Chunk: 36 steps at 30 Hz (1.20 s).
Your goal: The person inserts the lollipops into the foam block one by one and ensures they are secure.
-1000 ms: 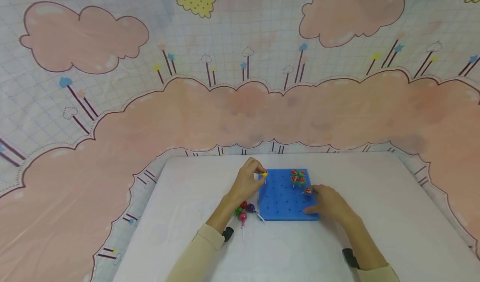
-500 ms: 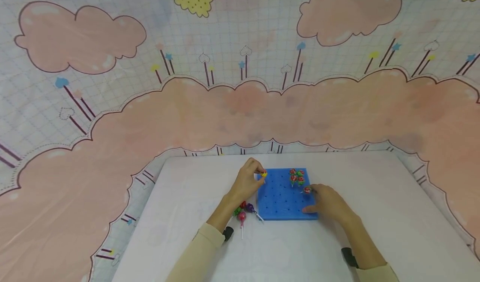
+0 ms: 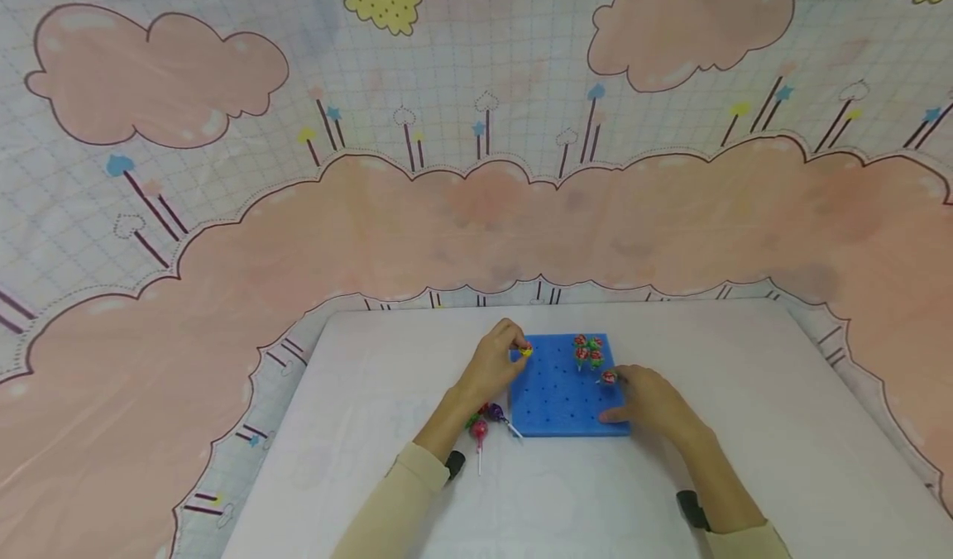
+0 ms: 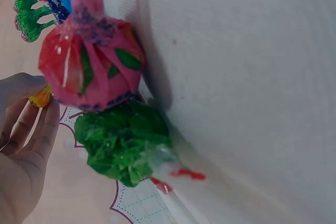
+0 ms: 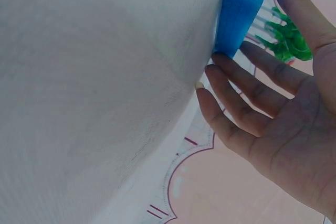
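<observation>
My left hand (image 3: pixel 491 366) pinches a yellow-wrapped lollipop (image 3: pixel 526 351) between thumb and fingertips, over the far left corner of a blue board with rows of holes (image 3: pixel 554 394). In the left wrist view the lollipop's yellow wrapper (image 4: pixel 41 98) shows at the fingertips. My right hand (image 3: pixel 655 402) rests against the board's right edge, thumb on top. Its fingers extend to the blue edge (image 5: pixel 241 14) in the right wrist view. Several red and green lollipops (image 3: pixel 588 352) stand upright at the far right of the board. Another lollipop (image 3: pixel 609 377) stands by my right index finger.
Left of the board, loose lollipops lie on the white table (image 3: pixel 372 394): a pink one (image 3: pixel 479 429), a purple one (image 3: pixel 495 412), and a green one (image 4: pixel 123 140) partly behind my left forearm in the head view. A cartoon-patterned cloth (image 3: pixel 447 228) hangs behind.
My left hand has come down slightly with the yellow lollipop, and less of its white stick shows below it. The right hand has kept its place on the board.
</observation>
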Motion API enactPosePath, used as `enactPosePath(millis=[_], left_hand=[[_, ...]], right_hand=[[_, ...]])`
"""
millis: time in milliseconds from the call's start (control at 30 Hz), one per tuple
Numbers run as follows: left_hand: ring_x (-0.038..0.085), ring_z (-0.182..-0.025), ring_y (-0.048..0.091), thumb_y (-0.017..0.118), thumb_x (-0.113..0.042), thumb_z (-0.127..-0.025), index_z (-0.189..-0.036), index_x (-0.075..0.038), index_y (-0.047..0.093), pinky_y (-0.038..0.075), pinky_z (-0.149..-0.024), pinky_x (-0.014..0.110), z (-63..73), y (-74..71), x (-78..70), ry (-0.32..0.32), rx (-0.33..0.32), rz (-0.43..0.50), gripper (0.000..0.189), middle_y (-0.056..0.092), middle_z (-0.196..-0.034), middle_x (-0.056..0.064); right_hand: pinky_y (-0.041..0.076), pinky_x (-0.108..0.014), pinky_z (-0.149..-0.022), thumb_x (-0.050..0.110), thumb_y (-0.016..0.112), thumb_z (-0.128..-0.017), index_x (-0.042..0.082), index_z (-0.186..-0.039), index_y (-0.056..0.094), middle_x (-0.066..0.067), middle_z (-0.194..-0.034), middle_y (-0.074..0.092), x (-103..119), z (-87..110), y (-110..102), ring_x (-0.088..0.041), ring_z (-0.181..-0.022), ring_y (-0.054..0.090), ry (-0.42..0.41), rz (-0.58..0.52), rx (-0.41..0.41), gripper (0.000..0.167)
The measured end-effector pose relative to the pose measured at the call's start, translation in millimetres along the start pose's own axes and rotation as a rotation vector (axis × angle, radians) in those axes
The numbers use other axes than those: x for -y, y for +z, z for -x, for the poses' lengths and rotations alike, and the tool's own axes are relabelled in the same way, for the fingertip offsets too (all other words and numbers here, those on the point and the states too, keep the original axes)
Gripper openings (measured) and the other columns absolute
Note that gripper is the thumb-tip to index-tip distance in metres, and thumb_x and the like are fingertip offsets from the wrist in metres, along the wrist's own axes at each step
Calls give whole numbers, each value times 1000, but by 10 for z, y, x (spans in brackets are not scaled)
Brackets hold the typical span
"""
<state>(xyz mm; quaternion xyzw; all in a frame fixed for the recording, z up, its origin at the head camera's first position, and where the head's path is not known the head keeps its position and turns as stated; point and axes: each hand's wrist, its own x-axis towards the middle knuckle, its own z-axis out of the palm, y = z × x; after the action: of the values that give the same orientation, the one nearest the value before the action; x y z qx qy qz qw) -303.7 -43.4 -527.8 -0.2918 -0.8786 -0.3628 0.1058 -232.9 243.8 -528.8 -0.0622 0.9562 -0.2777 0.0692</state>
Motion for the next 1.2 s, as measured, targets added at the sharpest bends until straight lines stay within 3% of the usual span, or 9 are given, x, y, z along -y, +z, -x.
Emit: enactPosePath(millis=[233, 600, 800, 900, 1100, 1200], left_hand=[[19, -103, 68, 80, 0, -89, -99, -6, 62, 56, -92, 23, 7, -13, -8, 10, -6, -34, 22, 56, -109, 2], [19, -116, 64, 78, -7, -93, -115, -11, 64, 54, -100, 32, 79, -110, -37, -70, 41, -54, 27, 57, -120, 0], [22, -116, 63, 77, -9, -93, -115, -9, 67, 55, -99, 35, 126, -226, -61, -100, 68, -49, 24, 58, -120, 1], [23, -114, 64, 77, -10, -93, -116, -8, 70, 56, -95, 36, 172, -315, -78, -133, 126, -57, 25, 61, -119, 0], [19, -108, 63, 77, -18, -94, -121, -11, 73, 56, -88, 30, 306, -492, -82, -211, 337, -36, 29, 66, -115, -1], [19, -108, 63, 78, -20, -93, -119, -13, 74, 56, -87, 31, 372, -553, -78, -234, 410, -12, 28, 68, -114, -1]], right_hand=[[44, -64, -106, 43, 94, -73, -13, -141, 53, -34, -138, 59, 16, -2, -3, -53, -132, 52, -2, 5, 3, 97], [44, -64, -107, 42, 94, -75, -13, -142, 52, -34, -139, 58, 19, 10, 0, -53, -133, 51, -6, 5, 12, 96], [45, -64, -106, 44, 94, -74, -13, -141, 53, -33, -137, 59, 3, 6, -23, -53, -131, 53, -26, 15, 12, 97], [45, -64, -106, 46, 93, -73, -14, -141, 53, -34, -138, 59, -12, 3, -15, -53, -131, 53, -30, 11, 12, 99], [44, -64, -106, 45, 93, -74, -13, -141, 53, -34, -138, 58, -5, 5, -9, -54, -132, 52, -24, 17, 11, 98], [44, -65, -106, 45, 93, -74, -13, -141, 53, -34, -138, 58, 9, 9, -16, -54, -132, 52, -25, 20, 12, 97]])
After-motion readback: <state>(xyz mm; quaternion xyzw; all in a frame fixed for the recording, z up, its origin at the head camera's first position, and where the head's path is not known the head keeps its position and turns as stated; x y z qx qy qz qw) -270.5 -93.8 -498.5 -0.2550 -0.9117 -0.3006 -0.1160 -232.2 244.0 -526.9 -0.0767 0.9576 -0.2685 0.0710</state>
